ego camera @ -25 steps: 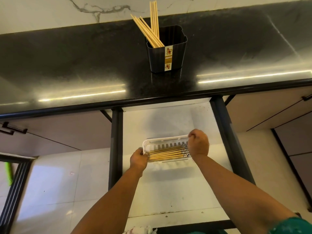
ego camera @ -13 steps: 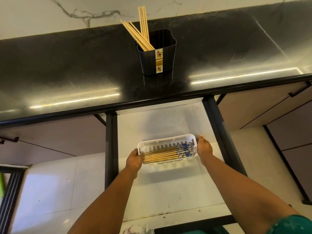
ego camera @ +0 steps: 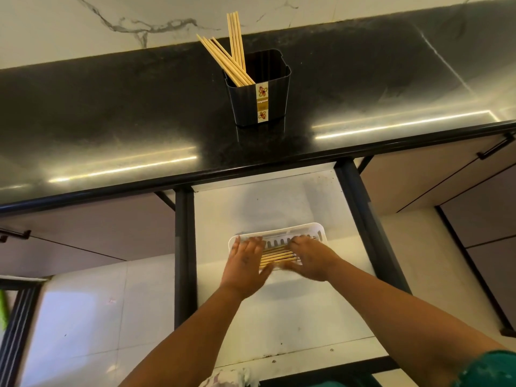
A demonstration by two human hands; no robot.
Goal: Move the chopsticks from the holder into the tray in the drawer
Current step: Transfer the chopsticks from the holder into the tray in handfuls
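I see both hands laid flat over the white tray (ego camera: 315,229) in the open drawer (ego camera: 279,202). The left hand (ego camera: 245,261) and right hand (ego camera: 310,258) have fingers spread apart, gripping nothing. A bundle of chopsticks (ego camera: 276,255) lies in the tray between them, partly under the fingers. More chopsticks (ego camera: 231,51) stand in the black holder (ego camera: 259,90) on the dark surface (ego camera: 111,107).
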